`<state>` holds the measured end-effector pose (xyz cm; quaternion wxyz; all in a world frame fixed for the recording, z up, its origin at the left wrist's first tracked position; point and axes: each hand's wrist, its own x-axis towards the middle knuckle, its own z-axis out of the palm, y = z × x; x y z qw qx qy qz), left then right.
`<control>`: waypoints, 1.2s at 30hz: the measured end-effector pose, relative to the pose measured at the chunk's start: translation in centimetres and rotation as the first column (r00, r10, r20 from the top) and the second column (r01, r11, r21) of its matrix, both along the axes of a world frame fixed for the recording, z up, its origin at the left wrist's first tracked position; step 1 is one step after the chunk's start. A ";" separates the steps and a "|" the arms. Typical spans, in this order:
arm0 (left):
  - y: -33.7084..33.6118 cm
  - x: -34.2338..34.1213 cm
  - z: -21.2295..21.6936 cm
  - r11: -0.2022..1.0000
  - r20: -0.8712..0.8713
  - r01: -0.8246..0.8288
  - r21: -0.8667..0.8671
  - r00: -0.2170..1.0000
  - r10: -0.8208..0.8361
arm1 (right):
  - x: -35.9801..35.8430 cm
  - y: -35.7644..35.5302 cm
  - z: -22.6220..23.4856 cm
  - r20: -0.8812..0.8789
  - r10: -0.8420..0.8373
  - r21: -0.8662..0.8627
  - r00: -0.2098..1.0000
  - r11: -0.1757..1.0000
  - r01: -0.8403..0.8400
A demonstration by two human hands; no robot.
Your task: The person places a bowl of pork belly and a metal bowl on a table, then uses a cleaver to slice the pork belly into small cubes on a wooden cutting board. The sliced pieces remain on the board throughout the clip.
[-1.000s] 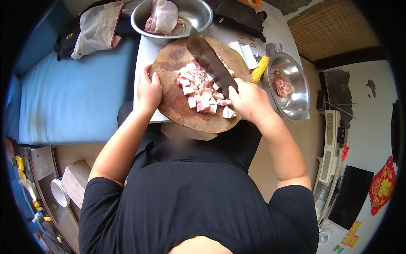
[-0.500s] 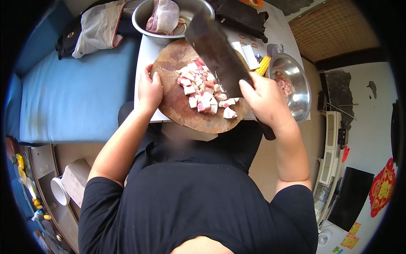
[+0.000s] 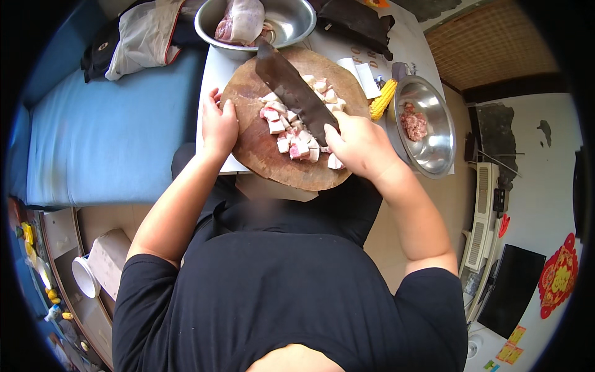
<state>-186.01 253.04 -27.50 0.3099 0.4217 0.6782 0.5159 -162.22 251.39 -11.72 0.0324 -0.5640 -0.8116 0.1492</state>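
Observation:
A dark, broad-bladed cleaver [image 3: 291,90] is in my right hand [image 3: 359,146], whose fingers are wrapped round its handle. The blade stands edge-down among diced pieces of pale, fatty meat [image 3: 282,127], with cubes on both sides of it. Underneath is a thick round wooden chopping board [image 3: 251,139]. My left hand [image 3: 220,127] grips the board's left rim, thumb toward the top and fingers along the side. The handle is mostly hidden by my right hand.
Behind the board stands a metal bowl [image 3: 302,30] with a large piece of meat [image 3: 243,22]. At the right are a steel bowl [image 3: 441,139] with minced-looking meat [image 3: 414,125] and a corn cob [image 3: 384,99]. A dark bag [image 3: 356,26] lies at the back of the table.
The cleaver has come down from above the board into the diced meat, its blade turning from broadside to edge-down. My right hand moved left and lower; my left hand stayed on the rim.

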 end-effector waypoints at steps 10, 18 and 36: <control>0.1 0.1 0.2 0.999 -0.056 0.017 0.029 0.998 -0.015 | -0.4 0.3 1.9 0.049 -0.175 -0.122 0.983 0.976 0.180; -0.1 -0.7 -0.6 0.999 -0.065 -0.009 0.039 0.998 0.011 | -0.1 0.0 4.0 -0.162 -0.185 -0.135 0.969 0.977 0.164; 0.0 -1.0 -0.8 1.000 -0.110 -0.011 0.020 0.994 0.013 | 0.4 -1.0 4.7 -0.164 -0.092 -0.066 0.982 0.994 0.082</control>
